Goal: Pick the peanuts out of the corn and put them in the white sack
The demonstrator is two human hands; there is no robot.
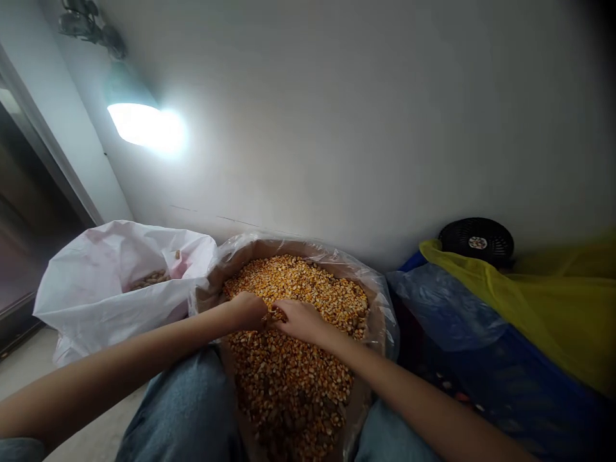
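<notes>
Two hands (pixel 251 310) (pixel 301 319), two sacks (pixel 120 311) (pixel 386 311), one lamp (pixel 131 115), one fan (pixel 476 239).

A: Can you tell what is between the left hand (pixel 250 310) and the right hand (pixel 302 321)?
B: I cannot; it is too small, and the left hand's fingers are mostly hidden.
A: And the pieces (pixel 151 280) in the white sack (pixel 120 314)?
B: The sack's front fold covers part of them, so their kind is unclear.
A: What is cut off?
B: The jeans (pixel 185 410), by the bottom edge; the yellow mesh (pixel 563 314), by the right one. Also, the glare of the lamp (pixel 126 88) hides its lower outline.
</notes>
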